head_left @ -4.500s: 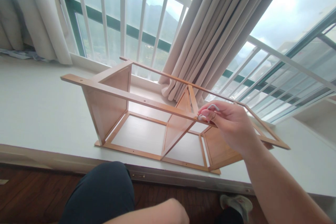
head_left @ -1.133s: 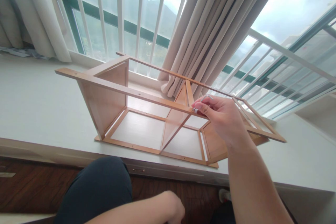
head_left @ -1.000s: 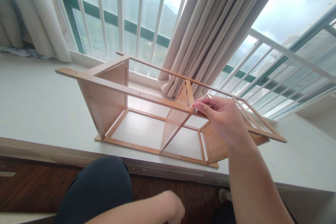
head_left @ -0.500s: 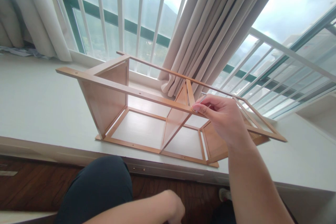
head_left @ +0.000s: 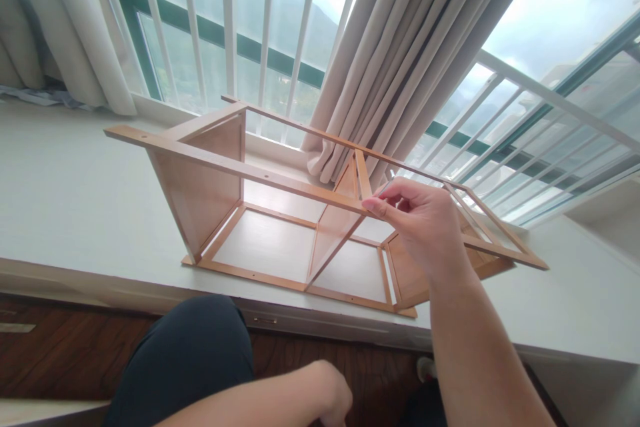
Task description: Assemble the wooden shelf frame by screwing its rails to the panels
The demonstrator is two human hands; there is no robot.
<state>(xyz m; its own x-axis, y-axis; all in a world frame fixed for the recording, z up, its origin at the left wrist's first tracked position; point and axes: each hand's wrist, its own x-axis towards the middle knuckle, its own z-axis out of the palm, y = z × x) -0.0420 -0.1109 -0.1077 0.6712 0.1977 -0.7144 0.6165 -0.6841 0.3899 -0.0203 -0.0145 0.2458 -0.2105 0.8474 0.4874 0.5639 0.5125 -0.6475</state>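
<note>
A wooden shelf frame (head_left: 215, 163) lies on its side on the white window ledge, with slatless panels between its long rails. My right hand (head_left: 413, 210) pinches a thin metal hex key (head_left: 384, 188) at the upper front rail, where the middle panel (head_left: 334, 230) meets it. The fingertips hide the key's lower end and the spot it touches. At the bottom of the view, my left hand (head_left: 331, 392) hangs low near my knee, bent at the wrist. Its fingers are out of sight.
The white ledge (head_left: 75, 193) runs under the frame. Behind it stand a white railing (head_left: 230, 33), window glass and grey curtains (head_left: 390, 47). My dark-clothed knee (head_left: 200, 347) is close to the ledge's front edge, above a dark wood floor (head_left: 65, 360).
My right hand has turned slightly at the same joint, and the hex key's free end now shows less. The frame and my left hand stay almost where they were.
</note>
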